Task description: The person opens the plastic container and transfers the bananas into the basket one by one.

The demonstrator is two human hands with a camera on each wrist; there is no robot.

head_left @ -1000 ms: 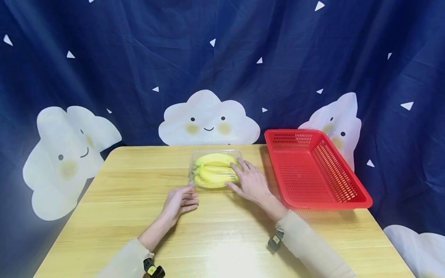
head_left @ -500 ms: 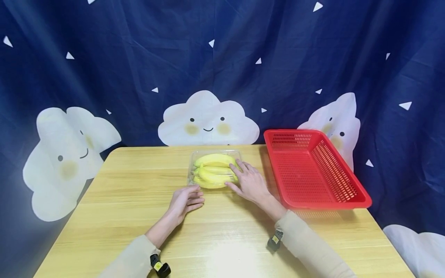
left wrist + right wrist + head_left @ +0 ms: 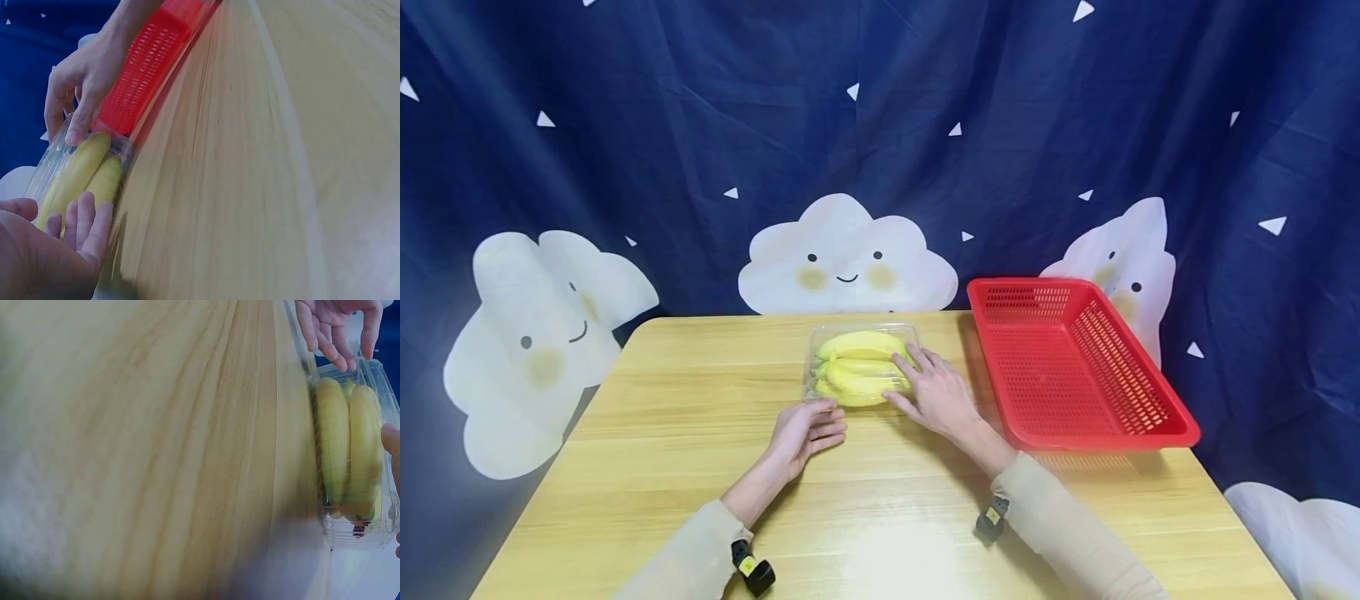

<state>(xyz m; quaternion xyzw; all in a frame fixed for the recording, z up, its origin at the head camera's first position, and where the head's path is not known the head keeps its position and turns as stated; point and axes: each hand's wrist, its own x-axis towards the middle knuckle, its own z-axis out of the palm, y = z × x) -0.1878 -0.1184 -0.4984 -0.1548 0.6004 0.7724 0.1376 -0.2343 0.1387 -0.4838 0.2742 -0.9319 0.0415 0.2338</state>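
Note:
Yellow bananas (image 3: 861, 382) lie side by side inside a clear plastic box (image 3: 809, 354) at the far middle of the table. My right hand (image 3: 942, 397) rests over the box's right end, its fingers spread across the plastic. In the right wrist view, only the thumb and a bit of the fingers show, at the box's side (image 3: 390, 506). At the front left corner is my left hand (image 3: 797, 433), fingers loosely bent and holding nothing. The left wrist view shows its palm turned up beside the bananas (image 3: 84, 172).
A red perforated basket (image 3: 1045, 379) stands on the right of the wooden table (image 3: 700, 400), close to my right forearm. Behind the table's far edge hangs a dark blue curtain (image 3: 775, 125) with white cloud prints.
My left hand has moved slightly to the right along the front of the box. The right hand stays on the box, and the bananas inside have shifted a little.

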